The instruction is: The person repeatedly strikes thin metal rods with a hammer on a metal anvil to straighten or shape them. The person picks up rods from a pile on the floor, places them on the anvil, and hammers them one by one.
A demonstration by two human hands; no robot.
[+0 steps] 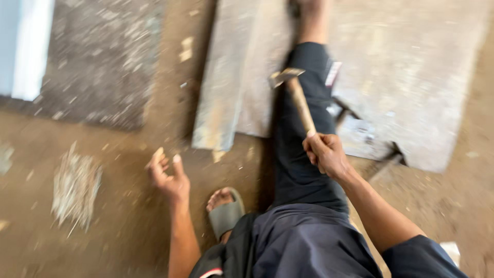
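Frame is motion-blurred; fine detail is unreliable.

Right hand (325,154) is clamped around the lower end of a wooden handle — the hammer (297,98) points up and away from the person, its metal head raised over the dark trouser leg (298,154) that stretches forward across the floor. The hammer head is not touching anything visible.

Left hand (169,175) hangs low over the dirt floor (123,226), fingers loosely spread and apart; a small pale piece (156,154) shows at the fingertips, but whether it is pinched or only lying just beside them cannot be told.

Ahead of the hands lie flat grey sheets — a narrower slab (226,92) left of the leg and a broad sheet (411,77) to its right, the leg lying between or over them. A grey sandal (225,213) on the other foot sits near the left wrist. A scatter of pale thin slivers (74,188) lies on the floor well to the left.
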